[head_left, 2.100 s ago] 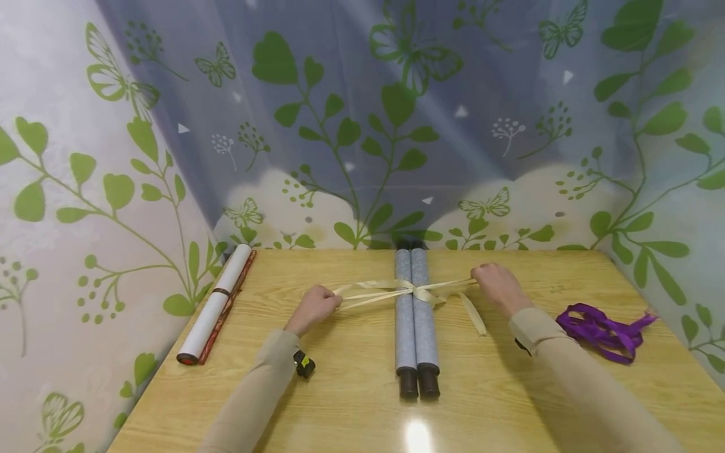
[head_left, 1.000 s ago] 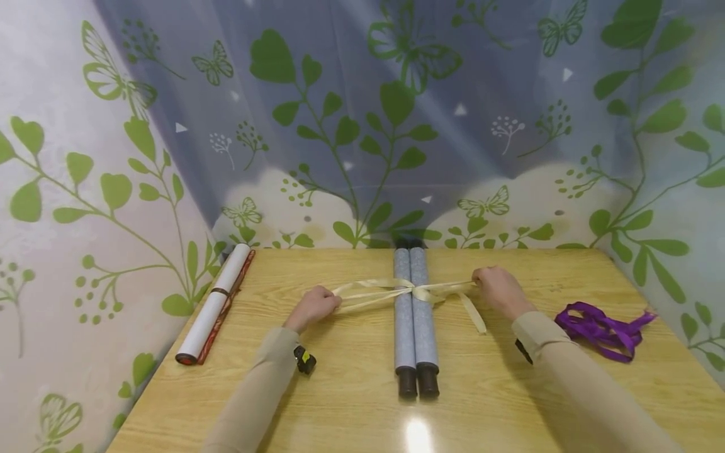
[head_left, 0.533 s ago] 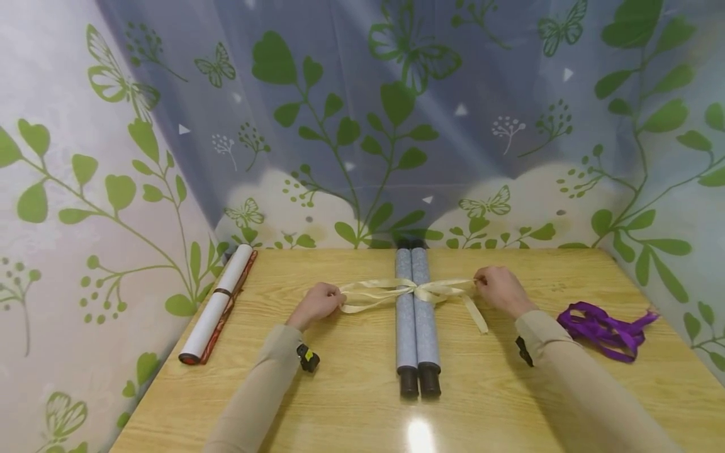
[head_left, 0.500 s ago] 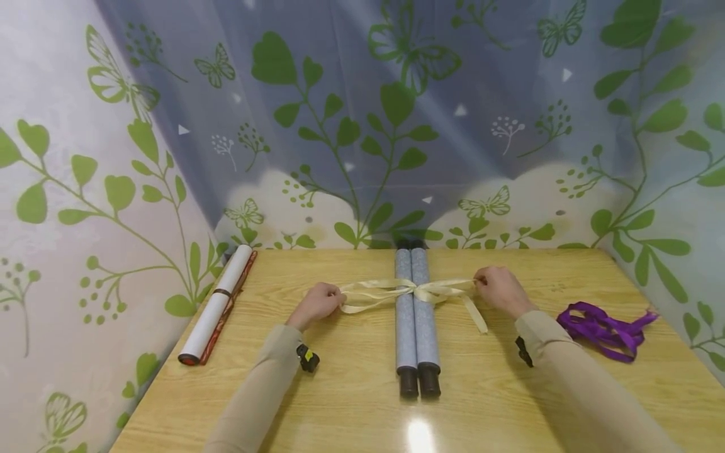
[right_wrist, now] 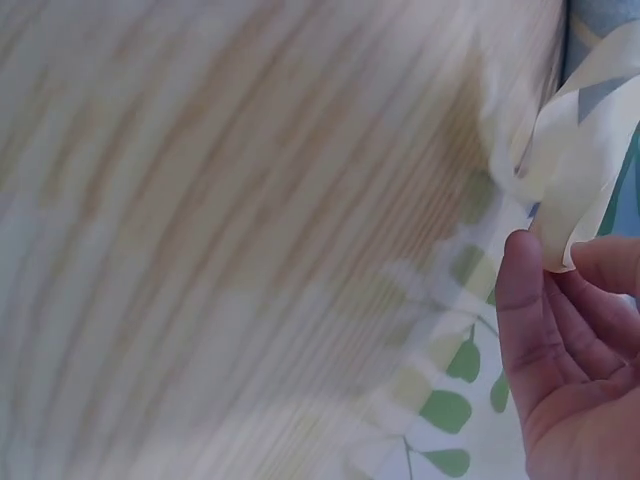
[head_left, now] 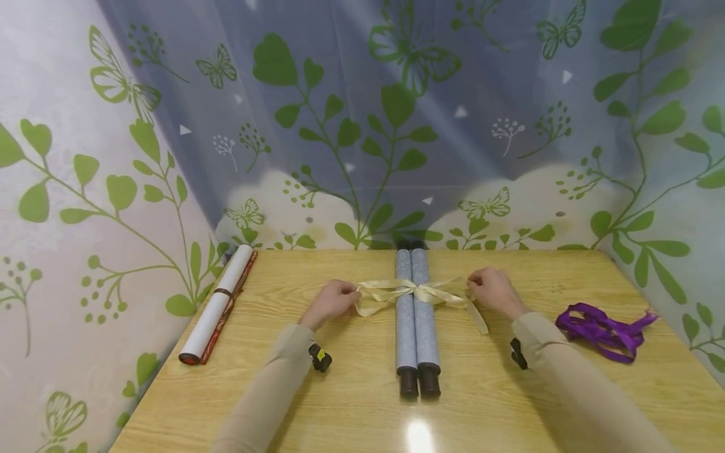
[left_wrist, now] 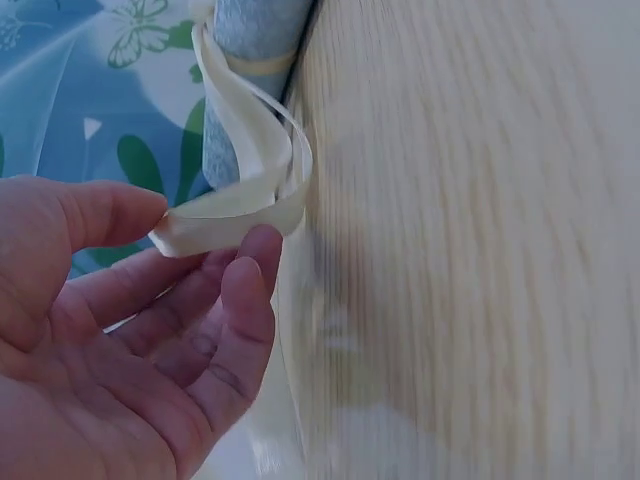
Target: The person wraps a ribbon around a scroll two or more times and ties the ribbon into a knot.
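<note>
Two blue-grey rolled scrolls (head_left: pixel 405 333) with dark brown end knobs lie side by side on the wooden table. A cream ribbon (head_left: pixel 416 291) goes round both and is knotted on top, with a loop to each side and a loose tail at the right. My left hand (head_left: pixel 331 302) pinches the end of the left loop; in the left wrist view the ribbon (left_wrist: pixel 240 225) bends between thumb and fingers. At the right, my right hand (head_left: pixel 495 292) holds the other loop's end between thumb and fingertips, as the ribbon (right_wrist: pixel 570 190) shows in the right wrist view.
A white scroll (head_left: pixel 218 308) with a red edge and a brown tie lies along the table's left side. Purple ribbon (head_left: pixel 625 329) is heaped beyond my right forearm. Patterned cloth (head_left: pixel 340 126) stands behind the table (head_left: pixel 340 402) and on both sides.
Both hands have moved inward toward the scrolls, the left one more. The ribbon, taut at first between the hands, now hangs in slack, wider loops. The scrolls have not moved.
</note>
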`<state>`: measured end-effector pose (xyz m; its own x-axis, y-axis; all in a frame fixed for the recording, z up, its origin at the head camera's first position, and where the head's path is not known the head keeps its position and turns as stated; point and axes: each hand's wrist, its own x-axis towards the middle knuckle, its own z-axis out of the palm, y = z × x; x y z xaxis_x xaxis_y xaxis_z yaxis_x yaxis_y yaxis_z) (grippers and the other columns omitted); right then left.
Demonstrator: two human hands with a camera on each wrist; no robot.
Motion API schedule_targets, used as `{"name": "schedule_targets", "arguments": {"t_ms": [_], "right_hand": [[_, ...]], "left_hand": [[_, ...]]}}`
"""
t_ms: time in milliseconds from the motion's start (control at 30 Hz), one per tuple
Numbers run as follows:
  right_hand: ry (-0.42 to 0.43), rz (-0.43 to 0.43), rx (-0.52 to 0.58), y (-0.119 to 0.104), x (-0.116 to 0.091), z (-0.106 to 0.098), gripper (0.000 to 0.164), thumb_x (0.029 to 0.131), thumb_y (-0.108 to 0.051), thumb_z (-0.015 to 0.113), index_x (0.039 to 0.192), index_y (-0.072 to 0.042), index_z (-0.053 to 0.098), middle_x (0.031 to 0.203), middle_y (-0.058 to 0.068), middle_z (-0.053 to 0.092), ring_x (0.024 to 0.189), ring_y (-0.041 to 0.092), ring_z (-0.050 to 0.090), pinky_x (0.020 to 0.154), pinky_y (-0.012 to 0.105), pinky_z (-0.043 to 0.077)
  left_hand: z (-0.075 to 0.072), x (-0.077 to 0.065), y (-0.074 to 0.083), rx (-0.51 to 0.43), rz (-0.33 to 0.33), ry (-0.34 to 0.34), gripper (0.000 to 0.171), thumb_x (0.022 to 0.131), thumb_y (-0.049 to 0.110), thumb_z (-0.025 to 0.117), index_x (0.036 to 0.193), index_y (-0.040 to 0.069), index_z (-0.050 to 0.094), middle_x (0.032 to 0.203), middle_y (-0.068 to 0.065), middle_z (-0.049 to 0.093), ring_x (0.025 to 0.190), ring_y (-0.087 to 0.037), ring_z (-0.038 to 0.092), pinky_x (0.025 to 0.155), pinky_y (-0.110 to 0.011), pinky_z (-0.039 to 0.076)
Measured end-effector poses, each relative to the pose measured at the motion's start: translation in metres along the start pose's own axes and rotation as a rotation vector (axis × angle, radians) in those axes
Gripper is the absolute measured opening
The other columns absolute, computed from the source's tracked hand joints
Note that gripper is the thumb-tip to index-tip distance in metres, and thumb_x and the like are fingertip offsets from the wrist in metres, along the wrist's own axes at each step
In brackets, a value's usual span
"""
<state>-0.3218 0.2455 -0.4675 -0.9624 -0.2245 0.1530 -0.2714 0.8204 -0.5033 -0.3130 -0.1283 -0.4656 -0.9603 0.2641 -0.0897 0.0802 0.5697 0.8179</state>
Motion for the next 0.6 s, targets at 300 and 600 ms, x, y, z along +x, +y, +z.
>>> {"name": "schedule_targets", "arguments": {"t_ms": [300, 600], "right_hand": [[-0.030, -0.016, 0.026, -0.012, 0.000, 0.007, 0.029, 0.100, -0.014, 0.049, 0.093, 0.002, 0.072, 0.075, 0.011, 0.067, 0.061, 0.019, 0.059, 0.057, 0.034, 0.049], [-0.115, -0.054, 0.072, -0.026, -0.001, 0.016, 0.047, 0.105, -0.028, 0.045, 0.059, -0.016, 0.042, 0.050, -0.004, 0.033, 0.045, 0.011, 0.026, 0.050, 0.027, 0.029]], "left_hand": [[0.017, 0.006, 0.015, -0.050, 0.064, -0.008, 0.029, 0.099, 0.019, 0.053, 0.110, -0.003, 0.068, 0.102, -0.018, 0.069, 0.087, -0.026, 0.069, 0.073, -0.033, 0.058], [0.035, 0.005, 0.031, 0.183, 0.223, -0.005, 0.031, 0.099, 0.024, 0.055, 0.116, 0.003, 0.070, 0.112, -0.013, 0.071, 0.092, -0.023, 0.068, 0.077, -0.032, 0.055]]}}
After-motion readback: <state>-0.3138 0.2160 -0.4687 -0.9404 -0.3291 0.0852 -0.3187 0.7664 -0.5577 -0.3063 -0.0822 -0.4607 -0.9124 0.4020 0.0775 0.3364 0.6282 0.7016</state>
